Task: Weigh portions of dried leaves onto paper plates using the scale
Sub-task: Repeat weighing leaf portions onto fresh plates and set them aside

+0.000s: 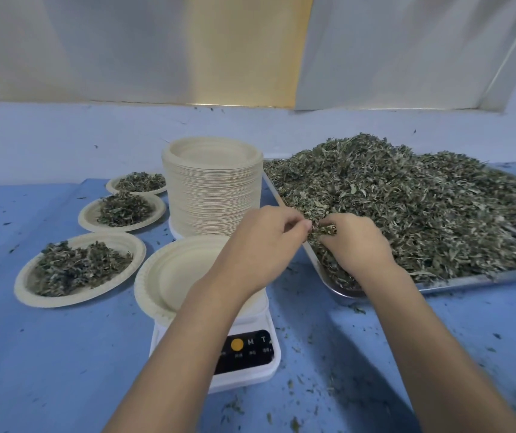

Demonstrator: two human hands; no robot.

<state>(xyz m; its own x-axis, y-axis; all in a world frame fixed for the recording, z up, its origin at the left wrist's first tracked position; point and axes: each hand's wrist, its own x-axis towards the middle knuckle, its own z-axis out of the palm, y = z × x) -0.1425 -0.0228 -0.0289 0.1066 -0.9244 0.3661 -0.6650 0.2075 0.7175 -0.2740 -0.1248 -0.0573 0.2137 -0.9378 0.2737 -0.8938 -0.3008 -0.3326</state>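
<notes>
Matt cream paper plates (213,189), a glossy white plastic scale (250,367), a shiny metal tray (469,279), brittle leaves (422,207).

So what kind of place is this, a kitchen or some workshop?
Probably a small herb-packing workroom: a metal tray heaped with dried leaves, a tall stack of paper plates, and a digital scale.
</notes>
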